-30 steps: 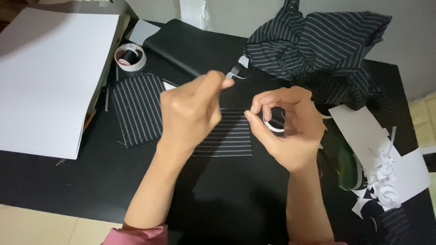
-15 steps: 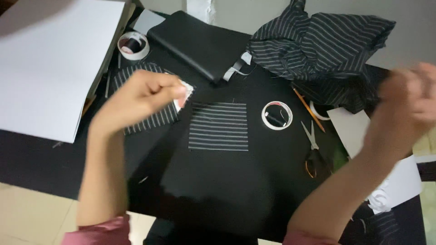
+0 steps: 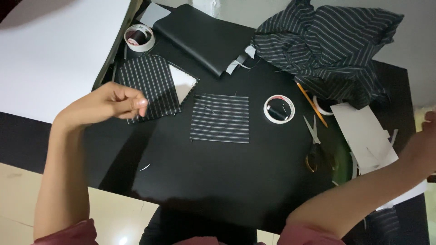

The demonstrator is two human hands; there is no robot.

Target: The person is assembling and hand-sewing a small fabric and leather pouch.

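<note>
Left hand [image 3: 111, 103] hovers over the left side of the table [image 3: 218, 181], fingers curled together with the tips pinched, nothing visibly between them. It's right at the edge of the curved striped piece [image 3: 147, 86], which lies flat with a white backing [image 3: 181, 84] peeking out from under its right side. Right hand [image 3: 427, 136] is way out at the frame edge, mostly cut off, so I can't tell if it's gripping anything.

That fabric looks thin, light and floppy, so I'd guess it wrinkles if you grab the middle. Better to pinch an edge or corner, or slide it flat.

Count: two cut striped pieces, the curved one and a square piece [image 3: 220, 118] mid-table, plus one big striped heap [image 3: 327, 45] at the back. Three tape rolls, I think: one [image 3: 139, 37] top left, one [image 3: 279, 109] beside the square, one half hidden by the heap. One scissors [image 3: 313, 145], one pencil [image 3: 311, 103].
</note>
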